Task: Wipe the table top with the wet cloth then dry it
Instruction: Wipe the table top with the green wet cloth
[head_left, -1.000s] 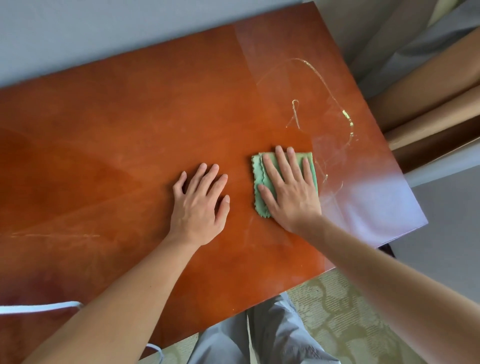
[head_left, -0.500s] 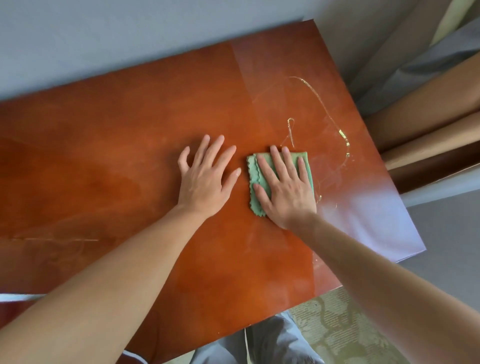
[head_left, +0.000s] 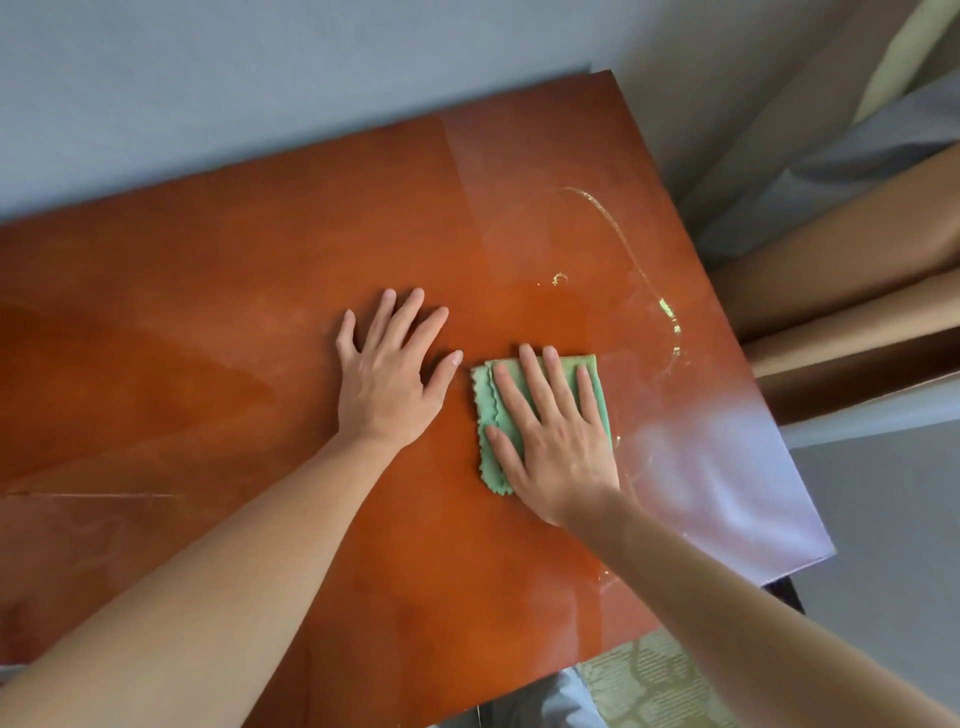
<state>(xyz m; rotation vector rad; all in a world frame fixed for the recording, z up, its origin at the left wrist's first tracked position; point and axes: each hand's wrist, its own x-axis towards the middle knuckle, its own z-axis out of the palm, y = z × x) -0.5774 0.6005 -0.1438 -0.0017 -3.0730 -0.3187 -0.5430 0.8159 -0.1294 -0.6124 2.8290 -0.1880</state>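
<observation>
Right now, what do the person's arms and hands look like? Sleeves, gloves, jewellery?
Both forearms are bare as far as the frame shows, no sleeves in view. The left hand and right hand wear no gloves, rings or watch. Nails short and unpainted.

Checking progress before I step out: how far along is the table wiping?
Early wet stage. The right hand presses the folded green cloth on the glossy reddish wooden table top; the left hand rests flat. Water streaks remain beyond; drying hasn't begun.

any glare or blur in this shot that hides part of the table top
Head view: strong whitish glare washes out the table top at its right corner, beside the right hand on the green cloth; wet streaks glint there; wide-angle lens slants the edges; hands look sharp.
</observation>
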